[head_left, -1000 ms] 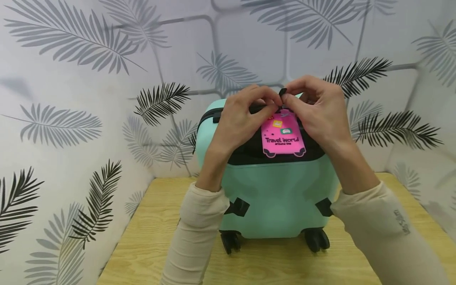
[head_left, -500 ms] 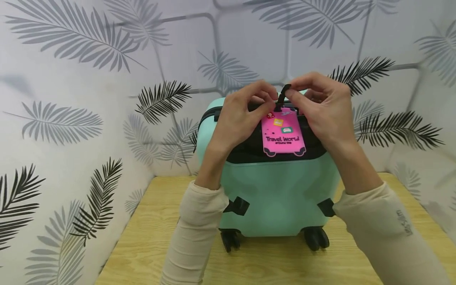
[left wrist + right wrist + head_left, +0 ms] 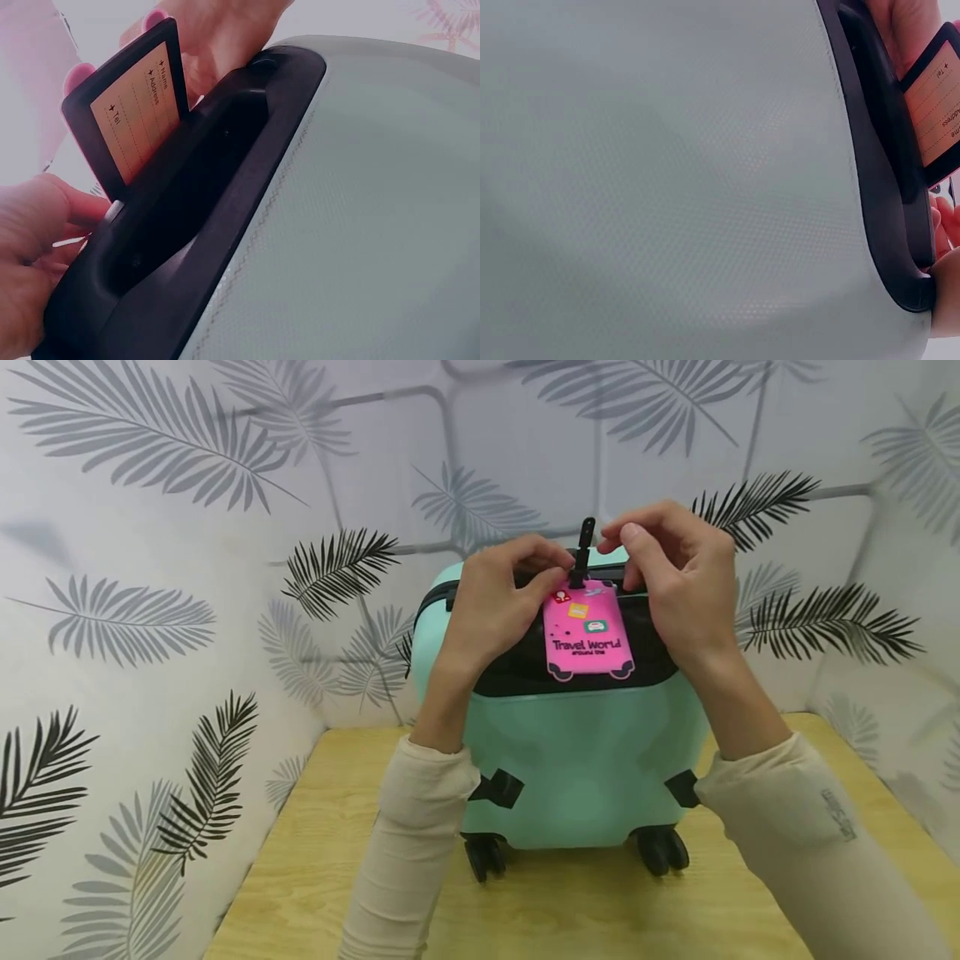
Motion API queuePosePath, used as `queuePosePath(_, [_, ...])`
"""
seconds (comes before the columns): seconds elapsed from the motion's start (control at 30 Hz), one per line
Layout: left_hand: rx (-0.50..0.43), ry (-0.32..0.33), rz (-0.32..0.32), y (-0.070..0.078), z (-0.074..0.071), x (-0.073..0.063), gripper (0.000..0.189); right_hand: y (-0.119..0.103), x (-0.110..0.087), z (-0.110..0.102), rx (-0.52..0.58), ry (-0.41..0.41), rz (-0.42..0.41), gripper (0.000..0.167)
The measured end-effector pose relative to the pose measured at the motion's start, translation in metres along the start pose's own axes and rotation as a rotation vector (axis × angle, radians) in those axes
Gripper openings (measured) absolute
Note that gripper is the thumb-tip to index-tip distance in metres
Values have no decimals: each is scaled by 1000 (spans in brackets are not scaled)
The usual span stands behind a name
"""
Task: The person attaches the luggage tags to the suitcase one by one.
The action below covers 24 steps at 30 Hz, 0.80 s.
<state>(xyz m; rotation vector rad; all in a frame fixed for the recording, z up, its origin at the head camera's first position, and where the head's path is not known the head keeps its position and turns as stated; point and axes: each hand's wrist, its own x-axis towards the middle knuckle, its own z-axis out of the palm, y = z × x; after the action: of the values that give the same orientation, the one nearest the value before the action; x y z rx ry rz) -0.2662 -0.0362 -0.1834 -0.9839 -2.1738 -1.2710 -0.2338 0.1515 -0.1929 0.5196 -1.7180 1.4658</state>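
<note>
Between my two hands, on top of the mint-green suitcase (image 3: 581,752), sits the pink luggage tag (image 3: 587,631), lying against the black handle recess (image 3: 525,668) with its printed face toward me. I have my left hand (image 3: 498,610) curled, its fingertips pinching the base of the tag's black strap (image 3: 582,550) right at the tag's upper edge. My right hand (image 3: 678,581) is just on the other side, fingers bent, thumb and forefinger closing near the strap's upper part; I cannot tell whether they actually touch it. The strap stands nearly upright between the two sets of fingertips. From my left wrist view I see the tag's back with its address card (image 3: 139,112) tilted over the suitcase handle (image 3: 187,225), fingers behind it. The right wrist view shows mostly the suitcase shell, with the tag at the far edge beside the handle. Below my forearms the suitcase stands on its black wheels (image 3: 660,850) on the wooden table (image 3: 300,877), and a leaf-patterned wall (image 3: 187,527) rises beyond my hands.
</note>
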Motion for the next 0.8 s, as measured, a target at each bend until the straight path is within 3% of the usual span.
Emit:
queuePosePath(0.23, [-48,131,-7,-5,0,0,19,4,2,-2,114,-34,-4,26])
queuePosePath(0.33, [-54,185,13,-10,-3,-5,20,4,-2,-5,82,-76,1,32])
queuePosePath(0.6, [-63,157,-3,-29,-23,-24,25,3,-14,-23,-24,-143,43,47])
queuePosePath(0.8, [-111,175,-10,-53,-40,-37,23,11,-29,-45,-107,-167,77,50])
